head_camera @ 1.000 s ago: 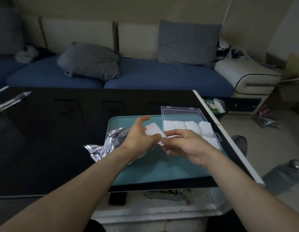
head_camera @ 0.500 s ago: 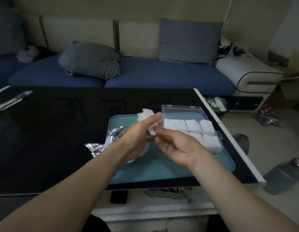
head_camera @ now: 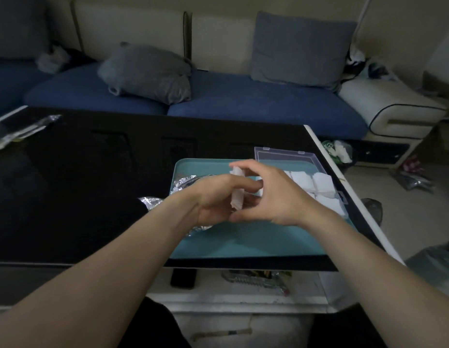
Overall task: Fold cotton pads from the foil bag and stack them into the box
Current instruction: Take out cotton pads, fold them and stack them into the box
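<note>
Now both hands pinch one pad (head_camera: 237, 194) upright — left hand (head_camera: 213, 202), right hand (head_camera: 273, 197) — with the box (head_camera: 319, 187) just right, nearer the right.

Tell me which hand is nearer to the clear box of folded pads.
Right. The right hand overlaps the near-left part of the clear box; the left hand is farther left, over the foil bag.
</note>
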`<action>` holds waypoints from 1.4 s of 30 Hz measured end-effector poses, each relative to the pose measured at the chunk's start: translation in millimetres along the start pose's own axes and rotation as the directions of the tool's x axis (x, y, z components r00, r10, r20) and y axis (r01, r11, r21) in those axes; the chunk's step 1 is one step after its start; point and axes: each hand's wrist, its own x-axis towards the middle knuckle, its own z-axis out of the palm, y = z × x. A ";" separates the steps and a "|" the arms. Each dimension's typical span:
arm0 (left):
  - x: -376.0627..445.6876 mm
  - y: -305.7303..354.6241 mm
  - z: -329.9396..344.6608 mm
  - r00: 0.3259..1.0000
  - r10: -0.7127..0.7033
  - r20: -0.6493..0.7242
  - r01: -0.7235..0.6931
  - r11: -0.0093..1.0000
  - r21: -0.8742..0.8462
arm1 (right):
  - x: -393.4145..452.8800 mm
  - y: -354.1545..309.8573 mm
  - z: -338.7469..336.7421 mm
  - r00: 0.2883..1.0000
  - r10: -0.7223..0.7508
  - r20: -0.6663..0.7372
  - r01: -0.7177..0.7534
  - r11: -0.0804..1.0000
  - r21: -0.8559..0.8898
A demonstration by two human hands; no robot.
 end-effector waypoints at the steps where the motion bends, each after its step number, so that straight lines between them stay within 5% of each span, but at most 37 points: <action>1: 1.2 0.8 0.8 1.000 0.018 -0.016 -0.019 0.998 -0.063 | 0.8 0.0 -0.4 0.999 -0.029 -0.023 0.030 0.999 0.019; 4: 5.4 2.2 1.3 0.993 0.065 -0.097 -0.085 0.974 -0.211 | 4.7 -1.4 0.3 0.994 -0.097 -0.049 0.097 0.995 -0.010; 10: 6.4 1.6 -0.7 0.993 0.100 -0.070 -0.113 0.973 -0.201 | 7.3 0.7 0.1 0.991 -0.103 -0.082 0.106 0.994 0.032; 17: 12.7 -2.5 3.7 0.992 0.075 -0.101 -0.082 0.995 -0.062 | 6.5 -5.9 0.0 0.998 0.036 -0.054 -0.048 0.967 -0.249; 27: 12.6 -6.8 5.8 0.996 0.094 0.009 -0.093 0.995 -0.041 | 0.2 -1.7 -4.6 0.996 -0.090 -0.027 0.084 0.982 -0.171; 32: 22.3 -9.5 12.4 0.975 0.187 -0.120 -0.202 0.970 -0.132 | 2.1 -0.4 -4.5 0.990 -0.133 -0.037 0.125 0.977 -0.175; 36: 29.5 -11.4 12.2 0.985 0.130 -0.117 -0.143 0.983 -0.112 | 2.3 4.8 -9.2 0.988 -0.149 -0.047 0.137 0.972 -0.193; 42: 27.2 -18.5 11.5 0.996 0.064 -0.067 -0.060 0.996 0.063 | -7.9 18.0 -35.0 0.986 -0.013 0.166 0.012 1.000 0.004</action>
